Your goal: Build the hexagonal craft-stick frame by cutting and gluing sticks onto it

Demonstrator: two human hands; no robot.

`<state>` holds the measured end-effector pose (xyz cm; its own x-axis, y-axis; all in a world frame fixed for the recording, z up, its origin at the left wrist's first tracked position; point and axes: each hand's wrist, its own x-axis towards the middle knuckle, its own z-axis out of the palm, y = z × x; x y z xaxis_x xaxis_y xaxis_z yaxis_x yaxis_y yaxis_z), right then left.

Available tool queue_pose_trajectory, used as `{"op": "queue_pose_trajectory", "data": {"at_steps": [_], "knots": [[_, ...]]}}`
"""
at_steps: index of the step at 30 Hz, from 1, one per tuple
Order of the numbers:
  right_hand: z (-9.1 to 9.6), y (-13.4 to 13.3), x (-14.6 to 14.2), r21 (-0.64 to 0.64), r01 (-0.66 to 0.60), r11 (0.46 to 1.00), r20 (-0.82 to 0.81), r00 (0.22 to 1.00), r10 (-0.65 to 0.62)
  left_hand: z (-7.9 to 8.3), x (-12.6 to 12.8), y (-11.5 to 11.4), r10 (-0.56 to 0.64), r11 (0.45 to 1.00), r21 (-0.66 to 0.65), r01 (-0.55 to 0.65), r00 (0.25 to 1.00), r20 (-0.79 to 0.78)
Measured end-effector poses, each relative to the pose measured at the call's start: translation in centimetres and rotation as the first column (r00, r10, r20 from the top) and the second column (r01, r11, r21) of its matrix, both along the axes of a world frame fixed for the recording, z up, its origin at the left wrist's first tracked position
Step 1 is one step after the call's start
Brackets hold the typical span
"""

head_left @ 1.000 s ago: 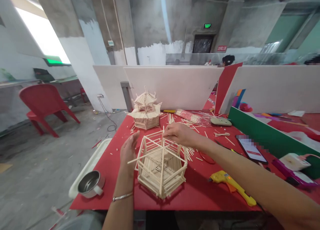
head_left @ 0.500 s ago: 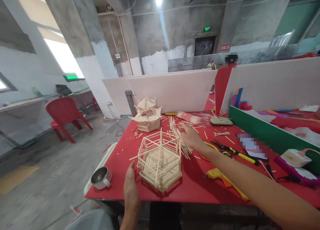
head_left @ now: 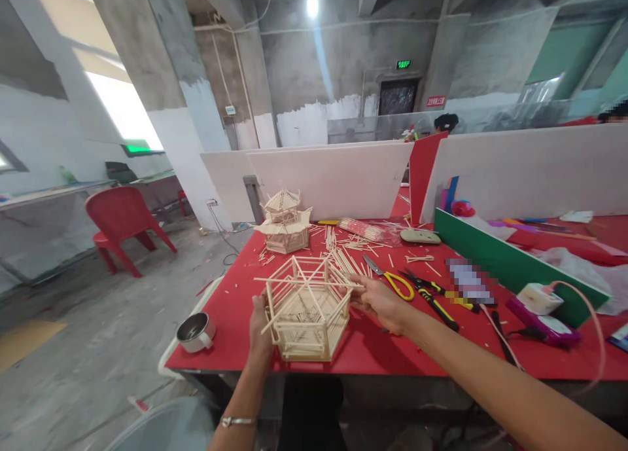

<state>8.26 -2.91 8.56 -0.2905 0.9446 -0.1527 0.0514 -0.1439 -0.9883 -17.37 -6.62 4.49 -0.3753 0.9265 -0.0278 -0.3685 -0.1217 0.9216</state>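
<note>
A six-sided open frame of pale wooden sticks (head_left: 314,336) stands on the red tabletop in front of me. My left hand (head_left: 259,326) grips its left side, with the fingers partly hidden behind it. At the right rim, my right hand (head_left: 380,300) pinches the end of a thin wooden stick (head_left: 284,280) that lies across the frame's top and juts out past the left side. Another stick pokes out lower left, close to my left thumb. Behind stands a tiered stick pavilion (head_left: 287,222), beside a loose pile of sticks (head_left: 343,258).
Scissors (head_left: 400,286), pliers (head_left: 436,307) and a phone (head_left: 471,282) lie to the right. A metal mug (head_left: 196,332) sits at the left edge. A bagged bundle of sticks (head_left: 366,230) lies at the back. A green board (head_left: 510,264) borders the right side.
My right hand has come back from the stick pile to the frame's right rim with a stick, now across the top. My left hand has closed in on the frame, which has turned.
</note>
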Motion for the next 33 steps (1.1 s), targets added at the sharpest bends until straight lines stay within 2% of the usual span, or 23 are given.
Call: {"op": "queue_pose_trajectory", "data": {"at_steps": [4, 6, 7, 9, 11, 12, 14, 17, 19, 20, 22, 25, 27, 30, 32, 33], "knots": [[0.3, -0.8, 1.9, -0.041, 0.086, 0.995, -0.015, 0.996, -0.087, -0.2, -0.6, 0.4, 0.007, 1.0, 0.031, -0.006, 1.0, -0.03], [1.0, -0.5, 2.8, 0.075, 0.159, 0.985, 0.066, 0.984, -0.164, -0.5, -1.3, -0.4, 0.106, 0.994, 0.024, -0.104, 0.985, -0.134], [1.5, -0.3, 3.1, 0.169, 0.166, 0.972, 0.116, 0.976, -0.187, -0.5, -1.7, -1.1, 0.194, 0.981, 0.034, -0.191, 0.958, -0.212], [2.8, -0.1, 3.5, 0.381, 0.1, 0.919, 0.237, 0.95, -0.202, 0.2, -2.5, -2.4, 0.384, 0.922, 0.116, -0.369, 0.842, -0.379], [4.1, 0.2, 3.2, 0.528, -0.042, 0.848, 0.354, 0.919, -0.175, 2.1, -3.1, -3.3, 0.503, 0.864, 0.279, -0.419, 0.694, -0.516], [4.7, 0.4, 2.9, 0.577, -0.111, 0.809, 0.402, 0.901, -0.163, 3.4, -3.2, -3.5, 0.523, 0.853, 0.34, -0.397, 0.649, -0.553], [5.6, 1.2, 1.8, 0.658, -0.239, 0.714, 0.468, 0.873, -0.139, 6.4, -3.2, -2.9, 0.473, 0.878, 0.393, -0.274, 0.624, -0.621], [6.0, 3.1, -0.4, 0.739, -0.411, 0.534, 0.541, 0.834, -0.106, 10.3, -2.7, -0.6, 0.241, 0.943, 0.331, 0.045, 0.594, -0.768], [5.8, 4.6, -1.6, 0.746, -0.51, 0.428, 0.605, 0.788, -0.114, 11.7, -2.2, 1.3, 0.089, 0.932, 0.257, 0.255, 0.525, -0.846], [5.6, 5.3, -2.2, 0.741, -0.544, 0.394, 0.629, 0.768, -0.122, 11.9, -2.0, 2.2, 0.035, 0.915, 0.217, 0.341, 0.469, -0.883], [5.2, 6.3, -2.9, 0.728, -0.583, 0.361, 0.658, 0.743, -0.126, 11.8, -1.8, 3.8, -0.035, 0.883, 0.153, 0.444, 0.387, -0.922], [4.7, 7.3, -3.4, 0.709, -0.617, 0.341, 0.681, 0.725, -0.105, 10.9, -1.7, 5.1, -0.104, 0.864, 0.094, 0.495, 0.358, -0.928], [4.5, 7.7, -3.5, 0.69, -0.646, 0.325, 0.701, 0.708, -0.08, 10.4, -1.7, 5.5, -0.107, 0.855, 0.084, 0.512, 0.334, -0.936], [4.1, 8.3, -3.6, 0.668, -0.669, 0.327, 0.714, 0.7, -0.027, 10.2, -1.7, 5.7, -0.073, 0.842, 0.074, 0.534, 0.249, -0.966], [3.9, 8.6, -3.7, 0.666, -0.668, 0.331, 0.703, 0.711, 0.02, 10.4, -1.5, 5.7, -0.097, 0.831, 0.035, 0.555, 0.207, -0.974], [3.8, 8.7, -3.7, 0.667, -0.667, 0.331, 0.695, 0.717, 0.045, 10.5, -1.4, 5.6, -0.119, 0.824, 0.021, 0.566, 0.209, -0.971]]}}
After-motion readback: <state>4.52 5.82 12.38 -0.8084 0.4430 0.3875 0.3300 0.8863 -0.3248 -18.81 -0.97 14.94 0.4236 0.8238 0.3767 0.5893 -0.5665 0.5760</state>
